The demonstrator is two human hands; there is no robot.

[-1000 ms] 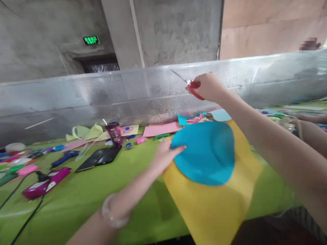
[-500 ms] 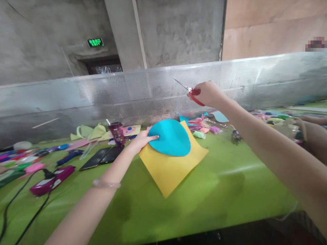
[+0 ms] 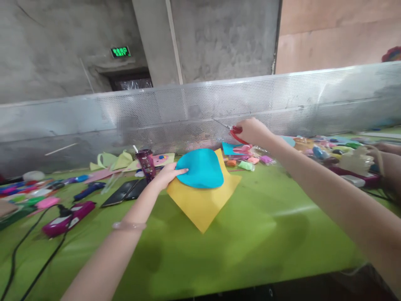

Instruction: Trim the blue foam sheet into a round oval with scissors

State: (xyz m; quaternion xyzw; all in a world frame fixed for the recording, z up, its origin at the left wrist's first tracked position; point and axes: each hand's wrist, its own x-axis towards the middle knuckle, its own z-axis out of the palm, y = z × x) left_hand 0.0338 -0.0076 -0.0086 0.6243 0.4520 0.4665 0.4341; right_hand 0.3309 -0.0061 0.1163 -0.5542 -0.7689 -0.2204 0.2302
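My left hand [image 3: 167, 174] grips the left edge of a rounded blue sheet [image 3: 202, 169], its thumb lying on top and the other fingers hidden beneath. Below the blue piece is a yellow sheet [image 3: 202, 207], also at my left fingers; I cannot tell whether they pinch it too. My right hand [image 3: 252, 130] is raised toward the back of the table, closed around the red handles of a pair of scissors [image 3: 233, 130]. The blades point left, apart from both sheets.
At left are a purple cup [image 3: 145, 163], dark phones [image 3: 120, 194], a glue gun [image 3: 89, 191] and a purple power strip [image 3: 69, 218] with black cords. Bagged coloured clay [image 3: 247, 166] lies behind the sheets. A perforated metal partition [image 3: 175, 108] bounds the green table [image 3: 266, 246]. Another person's arm [image 3: 388, 163] shows at right.
My right hand has come down with the scissors. My left hand has shifted slightly left, carrying the blue and yellow sheets with it.
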